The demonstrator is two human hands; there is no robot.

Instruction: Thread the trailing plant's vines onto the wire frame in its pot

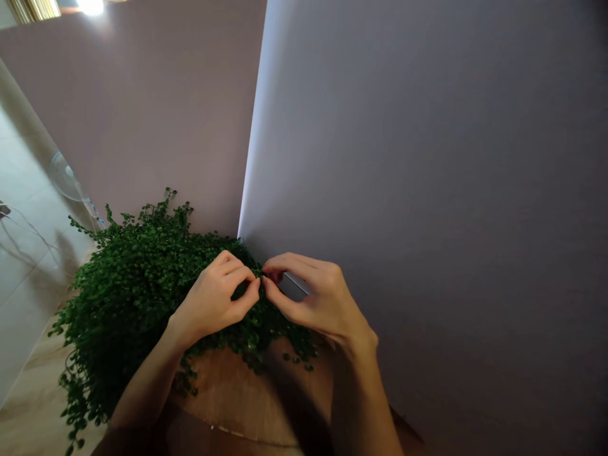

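Note:
A bushy green plant (pixel 137 272) with small round leaves and trailing stems spreads over a round wooden surface (pixel 247 392). At its right edge my two hands meet, fingertips almost touching. The thumb and forefinger of my left hand (pixel 216 297) are pinched together in front of the leaves. My right hand (pixel 313 291) pinches just beside them. Between the fingertips shows a tiny dark bit that looks like a sprig of the plant. The plant's pot is hidden under the foliage.
Grey-mauve walls (pixel 427 190) rise close behind and to the right, with a bright vertical strip (pixel 256 114) at the corner. A standing fan (pixel 66 177), pale wall tiles (pixel 23 272) and a cable are at left. Light wooden flooring (pixel 42 386) lies below.

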